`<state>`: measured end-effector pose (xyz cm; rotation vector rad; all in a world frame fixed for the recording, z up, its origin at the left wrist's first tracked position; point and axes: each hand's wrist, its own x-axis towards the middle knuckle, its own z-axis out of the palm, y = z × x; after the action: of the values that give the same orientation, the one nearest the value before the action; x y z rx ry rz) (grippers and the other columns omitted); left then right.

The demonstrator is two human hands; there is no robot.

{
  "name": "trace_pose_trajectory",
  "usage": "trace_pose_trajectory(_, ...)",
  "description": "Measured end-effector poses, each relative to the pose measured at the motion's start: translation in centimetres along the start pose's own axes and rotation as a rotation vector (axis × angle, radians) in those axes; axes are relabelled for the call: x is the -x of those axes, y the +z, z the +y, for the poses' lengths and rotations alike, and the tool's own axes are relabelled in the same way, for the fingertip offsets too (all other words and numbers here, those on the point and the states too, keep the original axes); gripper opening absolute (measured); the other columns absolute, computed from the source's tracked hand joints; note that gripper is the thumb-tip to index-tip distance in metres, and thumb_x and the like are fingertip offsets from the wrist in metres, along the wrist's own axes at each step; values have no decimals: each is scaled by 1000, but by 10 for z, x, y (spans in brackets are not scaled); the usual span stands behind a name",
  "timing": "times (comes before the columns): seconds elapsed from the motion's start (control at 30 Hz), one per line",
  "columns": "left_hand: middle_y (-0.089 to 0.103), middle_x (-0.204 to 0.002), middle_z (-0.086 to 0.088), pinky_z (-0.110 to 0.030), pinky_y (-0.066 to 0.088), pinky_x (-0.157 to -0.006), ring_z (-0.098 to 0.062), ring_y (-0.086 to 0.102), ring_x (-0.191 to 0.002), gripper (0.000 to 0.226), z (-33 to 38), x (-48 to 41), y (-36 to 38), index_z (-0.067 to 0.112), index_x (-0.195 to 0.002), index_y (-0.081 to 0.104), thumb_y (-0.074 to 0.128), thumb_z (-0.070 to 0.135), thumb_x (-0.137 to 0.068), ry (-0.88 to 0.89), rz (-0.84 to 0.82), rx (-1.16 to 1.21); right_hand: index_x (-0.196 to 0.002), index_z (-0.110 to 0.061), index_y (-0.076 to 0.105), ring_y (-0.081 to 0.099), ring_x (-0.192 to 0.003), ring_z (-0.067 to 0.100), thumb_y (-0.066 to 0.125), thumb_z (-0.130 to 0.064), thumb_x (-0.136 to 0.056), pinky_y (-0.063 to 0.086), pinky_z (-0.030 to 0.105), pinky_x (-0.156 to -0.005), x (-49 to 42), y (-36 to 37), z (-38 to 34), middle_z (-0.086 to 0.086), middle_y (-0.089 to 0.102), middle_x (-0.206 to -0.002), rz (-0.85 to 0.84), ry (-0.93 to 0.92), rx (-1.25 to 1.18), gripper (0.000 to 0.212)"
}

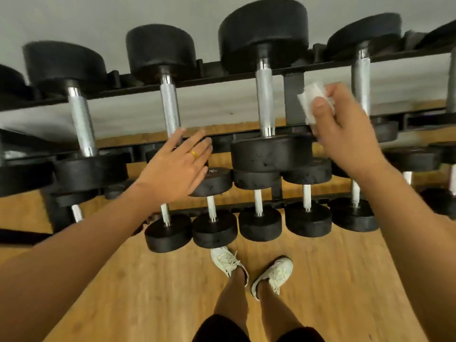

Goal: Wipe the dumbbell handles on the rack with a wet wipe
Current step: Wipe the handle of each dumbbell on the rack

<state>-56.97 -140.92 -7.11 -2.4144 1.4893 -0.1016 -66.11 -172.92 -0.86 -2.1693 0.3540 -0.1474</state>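
Left hand [177,161] is flat, fingers straight and holding nothing, over the near end of the second top-row handle [170,107] on the rack [292,87]. Right hand [345,124] has its fingers pinching the white wet wipe [309,97], up between the third handle [265,99] and the fourth handle [361,82].

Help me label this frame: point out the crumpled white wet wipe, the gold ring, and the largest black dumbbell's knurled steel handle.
Crumpled white wet wipe [311,93]: head view, upper fold.
Gold ring [194,154]: head view, band's top.
Largest black dumbbell's knurled steel handle [265,99]: head view, mid-shaft.
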Motion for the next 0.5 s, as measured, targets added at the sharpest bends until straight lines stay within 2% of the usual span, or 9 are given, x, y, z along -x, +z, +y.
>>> trace_pose_trajectory(0.07, 55, -150, -15, -56, 15, -126, -31, 37, -150, 57, -7, -5, 1, 8, -145, 56, 24, 37, -107, 130, -22, -12, -113, -23, 47, 59, -69, 2, 40, -36, -108, 47, 15, -59, 18, -3, 17, -5, 60, -85, 123, 68, -117, 15)
trace_pose_trajectory(0.13, 63, -142, -14, -56, 20, -125, -31, 45, -145, 55, -8, -6, 2, 8, -136, 66, 29, 38, -108, 177, 6, 4, -111, -21, 49, 58, -74, 6, 41, -38, -107, 46, 16, -60, 32, -1, 38, -2, 59, -90, 173, 139, -129, 19)
trace_pose_trajectory(0.2, 68, -134, -12, -55, 28, -122, -32, 51, -140, 51, -5, -4, 6, 8, -128, 72, 35, 38, -109, 171, 78, 30, -114, -15, 54, 58, -89, 13, 45, -37, -106, 43, 11, -67, 38, 5, 56, 7, 58, -108, 181, 185, -110, 25)
trace_pose_trajectory(0.27, 70, -130, -11, -54, 36, -118, -32, 56, -135, 46, -5, -3, 9, 8, -123, 74, 42, 37, -108, 175, 157, 58, -114, -10, 58, 52, -104, 12, 50, -30, -104, 38, 3, -80, 41, 12, 64, 10, 48, -127, 210, 219, -93, 24)
trace_pose_trajectory(0.33, 71, -129, -10, -52, 40, -116, -32, 58, -133, 41, -6, -3, 10, 8, -123, 75, 49, 35, -106, 189, 195, 82, -112, -9, 60, 52, -100, 8, 53, -25, -103, 39, 3, -83, 42, 20, 68, 5, 51, -123, 247, 240, -89, 19)
trace_pose_trajectory(0.4, 72, -127, -10, -50, 41, -114, -32, 60, -132, 40, -5, -3, 11, 8, -123, 74, 53, 35, -104, 191, 205, 91, -114, -10, 63, 57, -89, 5, 55, -22, -101, 43, 4, -74, 42, 29, 68, 2, 63, -110, 290, 262, -111, 19)
trace_pose_trajectory(0.5, 73, -126, -9, -49, 42, -112, -32, 61, -130, 40, -5, -4, 13, 8, -121, 75, 52, 35, -104, 190, 201, 81, -129, -14, 65, 63, -104, 7, 58, -19, -100, 39, -6, -74, 41, 40, 70, 2, 70, -117, 351, 334, -181, 30)
